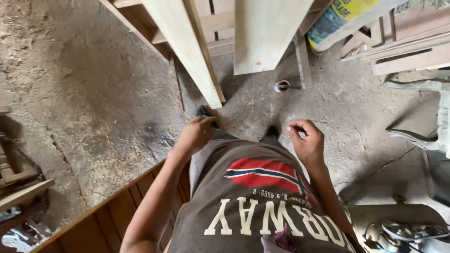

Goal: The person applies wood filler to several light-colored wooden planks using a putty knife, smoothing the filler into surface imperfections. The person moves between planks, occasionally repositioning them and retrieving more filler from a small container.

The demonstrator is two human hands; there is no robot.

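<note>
Neither hand (196, 135) (307, 139) grips anything; plank (185, 44) end nearby.

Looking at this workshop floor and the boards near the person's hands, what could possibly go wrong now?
The pale plank ends close to the left hand and the feet; if it slips, it may strike them. The small white ring lying on the floor ahead could cause a stumble.

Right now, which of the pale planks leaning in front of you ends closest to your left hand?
The long narrow plank slanting down from the upper left; its lower end sits just above the left hand. The wider board ends higher up, nearer the middle.
</note>
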